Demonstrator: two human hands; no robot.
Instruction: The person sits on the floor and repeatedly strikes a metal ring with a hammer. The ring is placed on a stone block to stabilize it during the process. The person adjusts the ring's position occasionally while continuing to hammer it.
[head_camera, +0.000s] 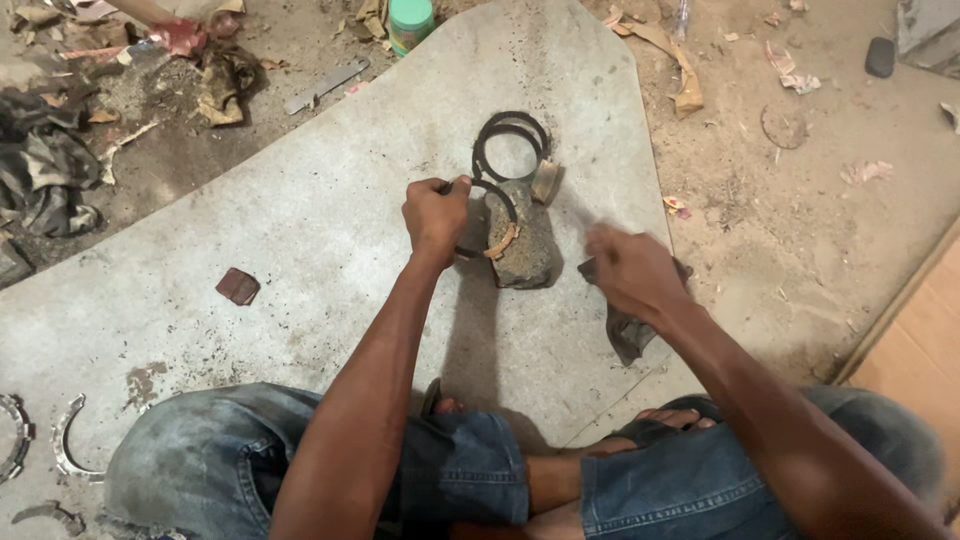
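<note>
- The person sits on the ground with legs folded over a large grey flat slab (300, 230) that lies on the sandy dirt floor (800, 250).
- The left hand (436, 212) is closed, its fingers (452, 187) pinching a thin dark curved metal ring (497, 195) and holding it against the top of a rough grey stone block (522, 245) near the middle of the slab.
- The right hand (630, 270) is blurred; it appears curled around a dark crumpled cloth (625, 330) just right of the block, though the grip of its fingers is not sharp enough to be certain.
- Two more dark round metal rings (512, 142) lie stacked and overlapping on the slab just beyond the block, untouched by either hand.
- As a judgement, the work looks partway along: one ring is in hand at the block, and those two beyond it seem either finished or waiting; which, the picture does not show.
- The held ring looks thin, dull and blackened, with an orange-brown rusty patch where it meets the block.
- A small reddish-brown flat scrap (238, 286) lies well to the left on the slab.
- A green plastic jar (411, 22) stands at the slab's far edge, and a flat grey metal file (325, 87) lies left of it on the dirt.
- Pale curved metal pieces (65, 440) lie by the left knee.
</note>
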